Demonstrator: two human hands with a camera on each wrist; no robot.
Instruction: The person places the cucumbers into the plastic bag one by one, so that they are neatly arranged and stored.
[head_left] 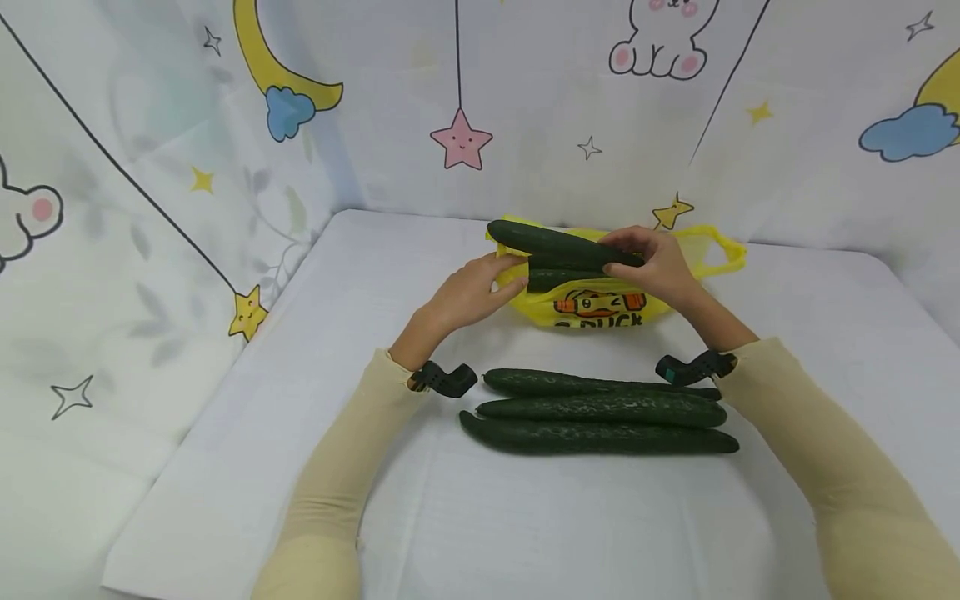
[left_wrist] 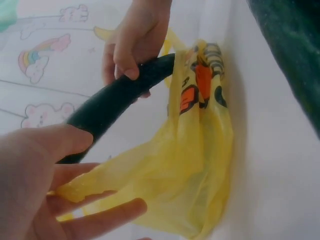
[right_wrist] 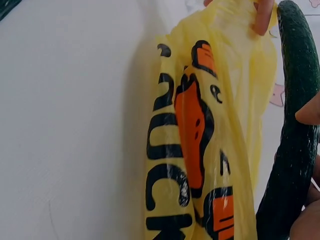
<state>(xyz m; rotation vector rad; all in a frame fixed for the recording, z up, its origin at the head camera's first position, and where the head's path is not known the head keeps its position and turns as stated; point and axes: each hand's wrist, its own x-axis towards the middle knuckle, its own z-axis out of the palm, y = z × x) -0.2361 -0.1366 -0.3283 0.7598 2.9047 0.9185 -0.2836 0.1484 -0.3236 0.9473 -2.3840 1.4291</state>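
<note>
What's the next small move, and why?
I'd probably ease the left side of the yellow printed plastic bag outward with the left hand: the long dark-green cucumber in the right hand lies across its opening, one end close to that side.

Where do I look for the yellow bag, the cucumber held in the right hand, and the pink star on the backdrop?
Yellow bag [head_left: 600,308]: head view, on its printed front.
Held cucumber [head_left: 561,244]: head view, near the middle of its length.
Pink star [head_left: 461,143]: head view, on its centre.
</note>
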